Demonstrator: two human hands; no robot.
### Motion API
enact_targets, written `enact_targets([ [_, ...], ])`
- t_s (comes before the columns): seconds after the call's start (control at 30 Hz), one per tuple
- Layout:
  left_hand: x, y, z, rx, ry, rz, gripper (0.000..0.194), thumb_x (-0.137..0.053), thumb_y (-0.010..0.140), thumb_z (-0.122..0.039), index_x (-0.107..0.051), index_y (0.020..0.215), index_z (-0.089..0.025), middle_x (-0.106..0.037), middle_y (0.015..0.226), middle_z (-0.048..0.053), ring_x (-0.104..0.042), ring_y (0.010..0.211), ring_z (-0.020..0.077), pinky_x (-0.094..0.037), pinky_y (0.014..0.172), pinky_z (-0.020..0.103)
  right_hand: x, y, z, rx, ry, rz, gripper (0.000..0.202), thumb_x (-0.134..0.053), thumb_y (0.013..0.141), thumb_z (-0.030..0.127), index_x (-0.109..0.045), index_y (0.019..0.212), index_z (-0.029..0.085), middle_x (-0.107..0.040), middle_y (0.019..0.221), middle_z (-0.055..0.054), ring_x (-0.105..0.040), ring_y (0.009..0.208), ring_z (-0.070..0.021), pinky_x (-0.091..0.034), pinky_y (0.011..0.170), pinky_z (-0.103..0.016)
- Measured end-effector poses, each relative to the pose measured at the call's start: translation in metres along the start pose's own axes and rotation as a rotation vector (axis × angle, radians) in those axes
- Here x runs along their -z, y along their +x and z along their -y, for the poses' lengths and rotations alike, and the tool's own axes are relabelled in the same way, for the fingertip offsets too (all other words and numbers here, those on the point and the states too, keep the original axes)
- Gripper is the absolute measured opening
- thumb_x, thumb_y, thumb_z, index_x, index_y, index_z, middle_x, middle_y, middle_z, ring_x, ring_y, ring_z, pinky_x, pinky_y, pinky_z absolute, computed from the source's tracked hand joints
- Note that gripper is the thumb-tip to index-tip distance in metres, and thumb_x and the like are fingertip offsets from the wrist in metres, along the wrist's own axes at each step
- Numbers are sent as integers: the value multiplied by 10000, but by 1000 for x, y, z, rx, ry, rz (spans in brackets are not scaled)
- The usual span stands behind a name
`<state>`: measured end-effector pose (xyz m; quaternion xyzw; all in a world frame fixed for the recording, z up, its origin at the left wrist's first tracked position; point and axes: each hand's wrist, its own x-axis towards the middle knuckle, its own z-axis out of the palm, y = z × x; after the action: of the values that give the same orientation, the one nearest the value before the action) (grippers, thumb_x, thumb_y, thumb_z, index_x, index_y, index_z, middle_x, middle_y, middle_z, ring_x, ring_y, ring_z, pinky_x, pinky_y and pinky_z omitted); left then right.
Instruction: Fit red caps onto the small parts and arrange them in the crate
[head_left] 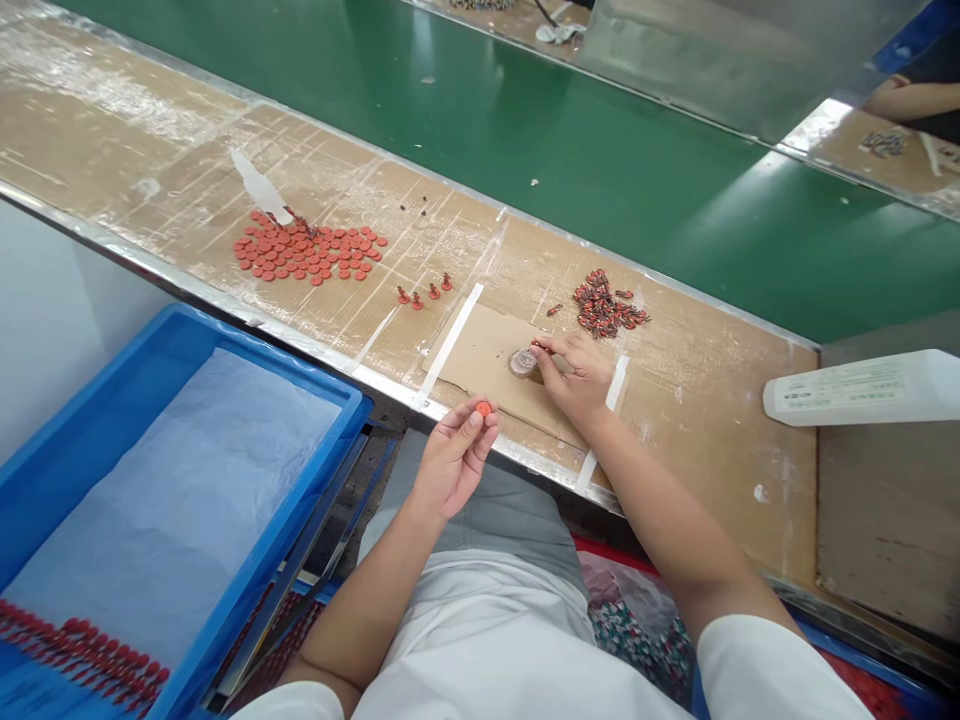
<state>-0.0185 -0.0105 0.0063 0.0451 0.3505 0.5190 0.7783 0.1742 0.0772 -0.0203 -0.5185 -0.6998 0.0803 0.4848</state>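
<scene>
My left hand (450,465) pinches a small round red disc (484,409) between thumb and fingers, just off the table's front edge. Over the cardboard pad (484,340), my right hand (579,378) is closed on a small red-and-dark figure (535,345), mostly hidden by the fingertips. Right beside those fingertips sits a small clear round dish (522,362); whether the figure touches it I cannot tell. Behind the right hand lies a pile of red-and-dark figures (604,305). Several figures on red discs (417,300) stand left of the pad.
Many loose red discs (300,255) lie to the left, by a white tapered object (259,188). A white bottle (847,390) is at right. A blue bin (352,400) holds rows of red pieces. Beyond runs a green belt (525,150); another person's arm (915,100) shows far right.
</scene>
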Motion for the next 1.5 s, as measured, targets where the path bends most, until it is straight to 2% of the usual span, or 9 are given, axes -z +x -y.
enact_targets([
  [0.1, 0, 0, 0, -3, -1, 6, 225, -693, 766, -139, -679, 990, -153, -716, 1003, 40, -683, 824, 54, -537, 811, 135, 0, 1, 1, 10, 6, 5, 137, -627, 823, 306, -700, 931, 262, -728, 893, -42, -667, 826, -209, -520, 818, -388],
  [0.27, -1, -2, -2, -10, 0, 4, 229, -694, 765, -138, -679, 993, -154, -715, 1007, 42, -683, 835, 56, -534, 819, 134, 1, 1, 5, -86, 14, 1, 151, -638, 815, 349, -705, 912, 253, -726, 903, -47, -664, 819, -205, -524, 821, -388],
  [0.4, -3, -3, -3, -16, 10, -1, 231, -701, 751, -125, -681, 979, -157, -713, 1017, 39, -687, 851, 68, -537, 832, 150, 1, 2, 7, -283, 138, -95, 246, -642, 812, 410, -697, 952, 216, -724, 927, -59, -664, 810, -180, -539, 779, -346],
  [0.57, -8, -2, -3, -27, 24, -1, 229, -709, 747, -144, -682, 973, -168, -718, 1000, 33, -691, 849, 84, -553, 798, 162, 2, 3, 7, -489, 387, -82, 340, -669, 779, 457, -667, 985, 187, -726, 928, -70, -694, 843, -183, -569, 770, -327],
  [0.73, -14, -3, 0, -30, 16, 34, 195, -688, 777, -165, -686, 972, -171, -727, 964, 28, -689, 886, 93, -557, 769, 151, 14, 1, 34, -562, 527, -99, 310, -744, 716, 424, -684, 913, 192, -733, 900, -63, -704, 830, -194, -594, 746, -333],
  [0.9, -17, -6, 2, -49, 31, 50, 186, -689, 780, -184, -688, 964, -158, -728, 954, 33, -692, 898, 115, -559, 785, 173, 26, -15, 81, -559, 562, -78, 230, -769, 703, 361, -711, 874, 217, -737, 902, -53, -713, 816, -205, -603, 804, -379],
  [1.03, -17, -8, 3, -51, 41, 44, 223, -718, 751, -193, -688, 969, -152, -731, 972, 52, -696, 894, 131, -554, 817, 202, 28, -31, 102, -476, 544, -45, 180, -763, 717, 279, -728, 891, 255, -741, 888, -27, -715, 798, -198, -620, 767, -360],
  [1.2, -17, -10, 4, -70, 56, 60, 217, -712, 757, -201, -692, 966, -150, -730, 998, 63, -693, 917, 141, -542, 844, 211, 23, -39, 105, -370, 509, -31, 202, -753, 725, 220, -734, 906, 307, -739, 897, 7, -709, 814, -186, -621, 768, -347],
  [1.5, -16, -11, 3, -82, 59, 44, 212, -708, 760, -195, -695, 966, -147, -730, 984, 56, -690, 900, 118, -528, 869, 206, 19, -43, 102, -288, 495, -26, 274, -740, 734, 177, -727, 952, 342, -735, 912, 8, -700, 828, -186, -605, 764, -351],
])
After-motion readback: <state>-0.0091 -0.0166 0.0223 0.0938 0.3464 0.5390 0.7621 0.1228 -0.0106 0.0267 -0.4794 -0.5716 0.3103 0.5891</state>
